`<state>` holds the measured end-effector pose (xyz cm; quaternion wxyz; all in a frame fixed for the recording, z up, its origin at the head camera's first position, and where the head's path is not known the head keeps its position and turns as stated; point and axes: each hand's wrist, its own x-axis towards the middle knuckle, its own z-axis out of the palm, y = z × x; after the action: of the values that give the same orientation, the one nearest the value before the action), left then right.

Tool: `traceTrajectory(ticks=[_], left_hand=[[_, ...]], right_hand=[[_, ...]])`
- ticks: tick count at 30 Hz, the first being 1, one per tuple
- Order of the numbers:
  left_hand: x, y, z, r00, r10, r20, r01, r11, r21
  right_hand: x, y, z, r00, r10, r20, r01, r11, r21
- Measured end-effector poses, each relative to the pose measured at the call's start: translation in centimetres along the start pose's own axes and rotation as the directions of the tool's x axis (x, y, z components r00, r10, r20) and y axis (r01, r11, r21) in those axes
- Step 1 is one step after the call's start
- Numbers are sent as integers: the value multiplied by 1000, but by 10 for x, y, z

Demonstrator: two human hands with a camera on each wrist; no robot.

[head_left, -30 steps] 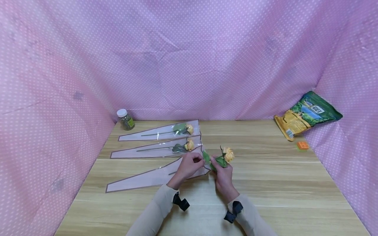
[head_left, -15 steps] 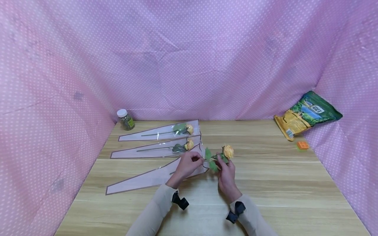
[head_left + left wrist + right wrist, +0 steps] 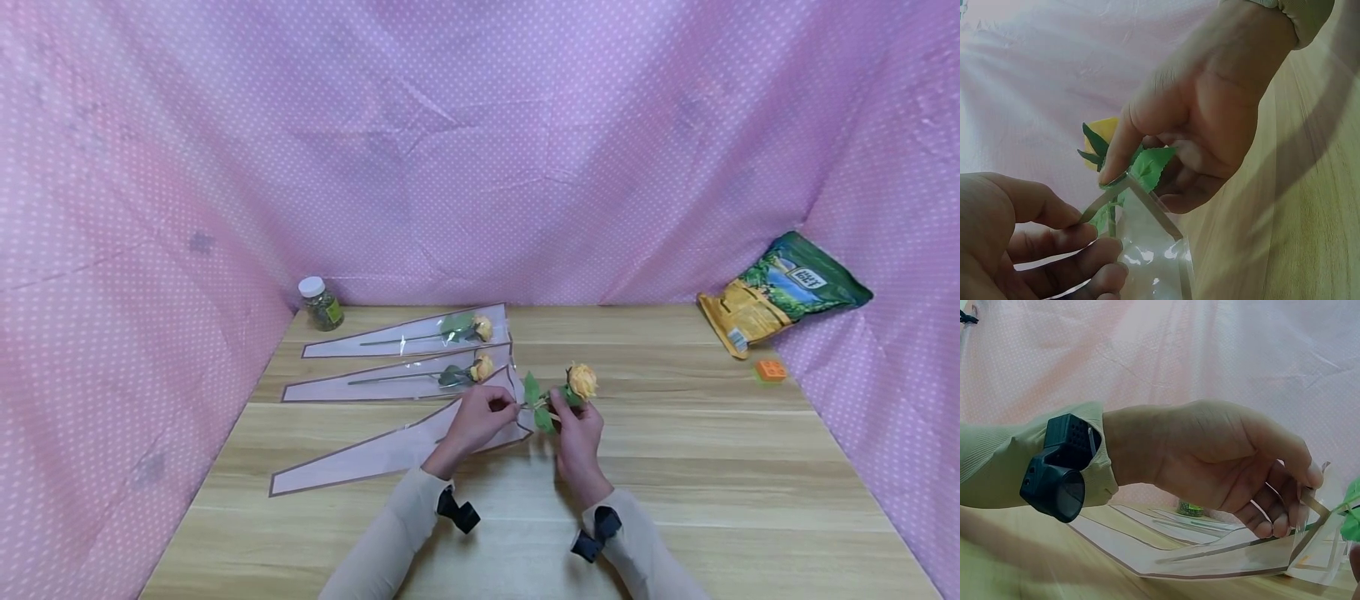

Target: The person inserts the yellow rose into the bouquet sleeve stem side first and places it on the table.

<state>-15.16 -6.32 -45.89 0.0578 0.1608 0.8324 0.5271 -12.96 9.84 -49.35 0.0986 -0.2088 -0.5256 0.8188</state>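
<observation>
My left hand (image 3: 476, 421) pinches the wide-mouth edge of a clear flower sleeve (image 3: 352, 468) with a brown border, the nearest of three on the table. A yellow rose (image 3: 582, 381) is in my right hand (image 3: 579, 446), gripped by its upper stem just under the bloom. Green leaves (image 3: 542, 420) of this rose stand outside the sleeve's mouth, between the hands. In the right wrist view the lower stem (image 3: 1210, 552) runs inside the sleeve. The left wrist view has the pinched rim (image 3: 1099, 206) close to a leaf (image 3: 1152, 165).
Two sleeves, a far one (image 3: 337, 350) and a middle one (image 3: 315, 391), lie behind, each with a yellow rose inside. A white-capped jar (image 3: 322, 307) stands back left. At the right are a green and yellow bag (image 3: 780, 292) and an orange block (image 3: 770, 370).
My right hand has shifted slightly right and regripped the rose nearer the bloom, so its leaves now show free of the fingers. The left hand stays at the sleeve's mouth.
</observation>
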Motion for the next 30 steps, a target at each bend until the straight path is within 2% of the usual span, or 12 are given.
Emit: traceTrajectory(ticks=[7, 12, 20, 30], left_hand=[[1, -1, 1, 1000, -28, 12, 28, 1000, 4], [3, 0, 1, 999, -45, 9, 45, 999, 16], [7, 3, 0, 1000, -28, 3, 28, 997, 73], [9, 2, 1, 999, -3, 38, -1, 993, 120]], right_hand=[[1, 1, -1, 996, -77, -47, 76, 997, -29], [1, 4, -1, 993, -113, -35, 113, 994, -5], [-1, 10, 1, 997, -82, -14, 82, 997, 3], [-3, 17, 5, 999, -50, -15, 50, 999, 10]])
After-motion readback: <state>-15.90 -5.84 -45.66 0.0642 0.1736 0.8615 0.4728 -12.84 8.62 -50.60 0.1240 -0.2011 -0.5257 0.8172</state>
